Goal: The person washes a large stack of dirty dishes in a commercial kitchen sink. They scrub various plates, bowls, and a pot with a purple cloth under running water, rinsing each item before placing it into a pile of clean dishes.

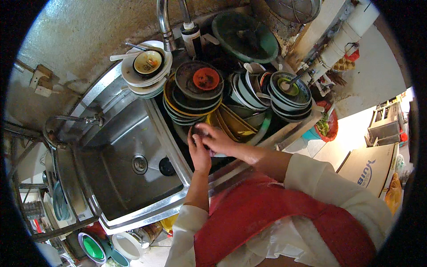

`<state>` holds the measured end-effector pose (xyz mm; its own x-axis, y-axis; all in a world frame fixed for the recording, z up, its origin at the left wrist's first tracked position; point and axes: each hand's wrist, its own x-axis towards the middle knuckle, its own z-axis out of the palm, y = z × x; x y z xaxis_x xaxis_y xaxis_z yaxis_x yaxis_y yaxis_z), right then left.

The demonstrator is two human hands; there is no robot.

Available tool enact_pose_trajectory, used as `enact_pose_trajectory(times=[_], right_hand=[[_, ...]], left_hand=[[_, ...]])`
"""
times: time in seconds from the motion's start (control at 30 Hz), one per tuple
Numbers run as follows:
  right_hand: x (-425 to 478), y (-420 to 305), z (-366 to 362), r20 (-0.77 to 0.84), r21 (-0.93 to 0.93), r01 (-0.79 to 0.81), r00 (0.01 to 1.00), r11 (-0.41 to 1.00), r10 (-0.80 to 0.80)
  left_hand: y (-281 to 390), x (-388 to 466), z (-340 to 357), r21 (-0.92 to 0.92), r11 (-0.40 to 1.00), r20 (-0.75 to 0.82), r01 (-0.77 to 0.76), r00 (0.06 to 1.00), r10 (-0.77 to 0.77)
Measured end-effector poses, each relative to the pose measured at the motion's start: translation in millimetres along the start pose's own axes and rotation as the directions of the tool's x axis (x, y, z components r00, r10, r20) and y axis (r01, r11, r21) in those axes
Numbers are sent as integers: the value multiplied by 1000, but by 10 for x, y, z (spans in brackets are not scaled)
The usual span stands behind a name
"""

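Observation:
My left hand [199, 153] and my right hand [217, 138] meet over the front of the dish pile, right of the sink. Between them is a small dark item, mostly hidden by the fingers; I cannot tell what it is or which hand grips it. Just beyond my hands rises a stack of plates and bowls topped by a dark plate [183, 81] with a red dish [206, 78]. Yellow bowls [230, 123] lie tilted to the right of my hands, in a large basin with a green rim [266, 125].
A stainless steel sink [116, 173] with a drain lies left. Plates [128, 71] bearing a small bowl [148, 62] stand behind it, near a faucet [163, 23]. Further bowls [290, 88], a green round lid or basin [245, 36] and a red basket [332, 123] are at the right.

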<state>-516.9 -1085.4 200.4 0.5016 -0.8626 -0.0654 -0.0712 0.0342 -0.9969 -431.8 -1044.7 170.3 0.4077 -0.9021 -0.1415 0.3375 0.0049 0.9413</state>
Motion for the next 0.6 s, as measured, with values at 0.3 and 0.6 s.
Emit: enact_pose_trajectory(times=[0.3,0.6], right_hand=[[-7,126,-34,264,-696,441,891,567,-369],[-76,86,-79,334,-537,461,885,706,-324]], left_hand=[[140,-44,-50,-494,802,94,335,938,-334],[180,42,31,-265,938,-78,223,965,-251]])
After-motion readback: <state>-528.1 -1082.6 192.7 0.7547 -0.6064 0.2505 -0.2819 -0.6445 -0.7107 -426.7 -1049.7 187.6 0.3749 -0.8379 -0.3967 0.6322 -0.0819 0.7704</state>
